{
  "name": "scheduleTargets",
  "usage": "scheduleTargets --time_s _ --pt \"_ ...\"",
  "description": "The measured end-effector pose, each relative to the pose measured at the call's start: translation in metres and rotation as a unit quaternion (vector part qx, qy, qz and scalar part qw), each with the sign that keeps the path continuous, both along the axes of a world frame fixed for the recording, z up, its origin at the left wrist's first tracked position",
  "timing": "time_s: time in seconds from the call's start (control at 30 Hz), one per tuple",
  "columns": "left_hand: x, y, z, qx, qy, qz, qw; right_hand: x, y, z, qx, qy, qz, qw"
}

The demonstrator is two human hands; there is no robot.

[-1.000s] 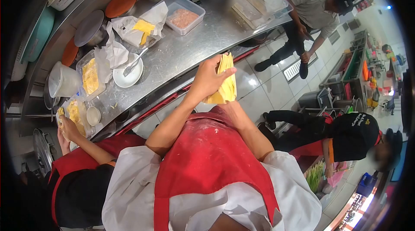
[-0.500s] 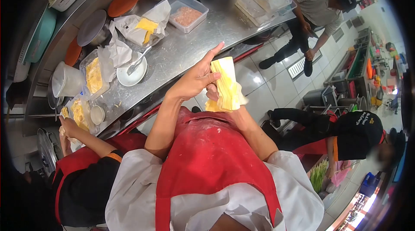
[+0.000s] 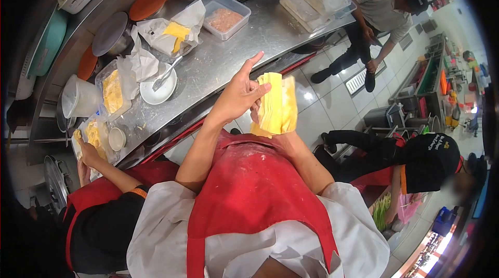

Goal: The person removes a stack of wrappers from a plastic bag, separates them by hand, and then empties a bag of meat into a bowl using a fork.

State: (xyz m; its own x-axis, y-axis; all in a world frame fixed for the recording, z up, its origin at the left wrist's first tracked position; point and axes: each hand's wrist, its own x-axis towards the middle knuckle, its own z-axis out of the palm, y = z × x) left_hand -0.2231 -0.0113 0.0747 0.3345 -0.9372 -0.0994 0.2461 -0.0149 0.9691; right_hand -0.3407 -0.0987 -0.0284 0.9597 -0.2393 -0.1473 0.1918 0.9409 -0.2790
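Note:
A stack of thin yellow dough wrappers [image 3: 271, 104] is held up in front of my red apron, with its sheets fanned and one part folded out to the right. My left hand [image 3: 236, 96] presses its thumb on the stack's left side, while its index finger points away from the stack. My right hand [image 3: 287, 138] is beneath the stack and supports it; most of its fingers are hidden behind the wrappers. More yellow wrappers [image 3: 178, 31] lie on white paper on the steel table [image 3: 208, 65].
The table holds a plastic tub of minced meat [image 3: 224, 22], a white plate [image 3: 169, 91] with a utensil, and yellow-filled trays [image 3: 112, 91]. A co-worker's hand [image 3: 89, 154] works at the left. Other people stand or crouch to the right on the tiled floor [image 3: 306, 127].
The stack has opened out to the right, showing a wider yellow face. My left hand has shifted slightly, with its thumb still on the wrappers.

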Motion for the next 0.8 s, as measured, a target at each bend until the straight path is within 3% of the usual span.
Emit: scheduleTargets --time_s 0.03,0.07,0.17,0.27,0.37,0.47,0.57,0.8 --pt "-0.001 -0.001 0.0 0.004 -0.007 0.011 1.0 -0.003 0.001 0.003 -0.008 0.052 -0.031 0.998" --pt "-0.002 -0.001 0.0 0.006 -0.01 0.014 1.0 -0.005 0.0 0.014 -0.086 0.018 -0.037 0.995" --pt "-0.003 -0.003 0.001 0.006 -0.021 0.025 0.999 -0.007 -0.005 0.016 -0.122 -0.044 -0.081 0.988" --pt "-0.003 -0.005 -0.003 -0.001 -0.039 0.035 0.999 -0.012 -0.009 0.015 -0.076 0.014 -0.095 0.992" --pt "-0.005 -0.005 0.0 0.0 -0.068 0.045 0.997 -0.015 -0.019 0.01 -0.063 -0.013 -0.064 0.996" --pt "-0.008 -0.006 0.002 0.001 -0.106 0.065 0.992 -0.013 -0.019 0.004 -0.24 0.032 -0.134 0.961" --pt "-0.012 -0.007 0.004 0.0 -0.12 0.082 0.989 -0.016 -0.016 0.014 -0.268 0.071 -0.13 0.952" --pt "-0.015 -0.009 0.009 0.032 -0.201 0.107 0.973 -0.019 -0.017 0.027 -0.163 0.006 -0.102 0.981"
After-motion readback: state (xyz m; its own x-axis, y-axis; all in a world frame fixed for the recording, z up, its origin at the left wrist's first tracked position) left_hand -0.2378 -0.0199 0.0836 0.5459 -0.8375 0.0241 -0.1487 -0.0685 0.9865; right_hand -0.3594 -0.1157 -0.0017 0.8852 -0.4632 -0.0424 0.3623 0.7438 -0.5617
